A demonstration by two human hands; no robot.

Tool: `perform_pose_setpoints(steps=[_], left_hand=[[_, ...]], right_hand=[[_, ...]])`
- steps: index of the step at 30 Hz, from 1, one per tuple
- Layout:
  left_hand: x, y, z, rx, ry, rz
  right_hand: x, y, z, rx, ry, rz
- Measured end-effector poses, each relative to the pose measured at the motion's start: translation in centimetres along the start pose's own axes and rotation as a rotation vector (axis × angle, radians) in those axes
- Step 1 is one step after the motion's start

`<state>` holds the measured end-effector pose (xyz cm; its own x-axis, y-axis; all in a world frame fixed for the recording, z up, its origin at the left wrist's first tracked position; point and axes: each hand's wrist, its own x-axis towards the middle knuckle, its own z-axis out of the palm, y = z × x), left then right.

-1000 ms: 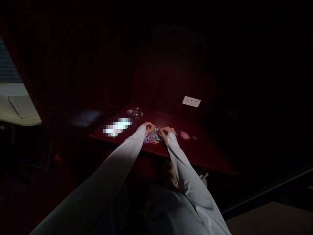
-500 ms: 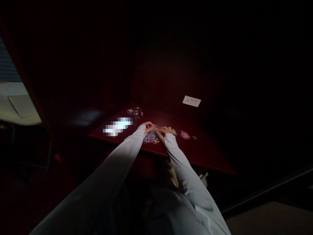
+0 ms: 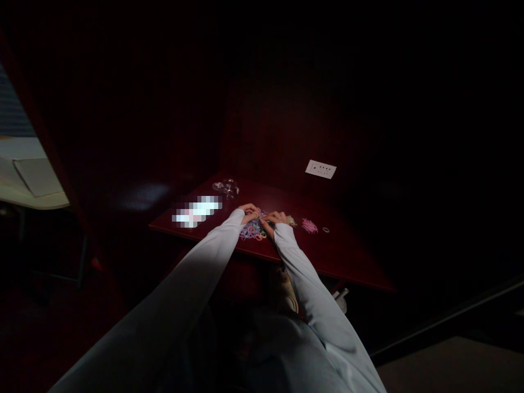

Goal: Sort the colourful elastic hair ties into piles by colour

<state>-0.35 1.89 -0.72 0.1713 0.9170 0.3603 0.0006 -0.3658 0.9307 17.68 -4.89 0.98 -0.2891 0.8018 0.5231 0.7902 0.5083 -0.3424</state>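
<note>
A heap of small coloured hair ties (image 3: 250,232), mostly lilac, blue and pink, lies near the table's front edge. Over its far left side my left hand (image 3: 248,212) is closed, fingers curled, with a pale yellow loop showing at the fingers. My right hand (image 3: 277,219) reaches in from the right, thumb and fingers drawn together close to the left fingertips; what they pinch is too small to make out. Just beyond the right hand is a small pale yellow pile of hair ties (image 3: 292,220). Further right lie a pink pile (image 3: 310,225) and a single pale loop (image 3: 326,230).
The dark red table (image 3: 344,256) meets panels at the back and left. A clear container (image 3: 230,188) stands at the back left, near a bright blurred-out rectangle (image 3: 197,212). A white socket plate (image 3: 321,169) is on the back panel. Surroundings are very dark.
My right hand and its fingers have shifted very slightly at the heap. My left hand and the piles look the same.
</note>
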Motion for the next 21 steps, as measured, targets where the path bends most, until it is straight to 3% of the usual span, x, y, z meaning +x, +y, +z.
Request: perform_pose_setpoints(steps=[11, 21], left_hand=[[0.17, -0.44, 0.26, 0.007, 0.028, 0.009], [0.11, -0.29, 0.00, 0.040, 0.014, 0.006]], right_hand=[[-0.13, -0.21, -0.06, -0.087, 0.017, 0.046], [-0.07, 0.02, 0.23, 0.011, -0.005, 0.014]])
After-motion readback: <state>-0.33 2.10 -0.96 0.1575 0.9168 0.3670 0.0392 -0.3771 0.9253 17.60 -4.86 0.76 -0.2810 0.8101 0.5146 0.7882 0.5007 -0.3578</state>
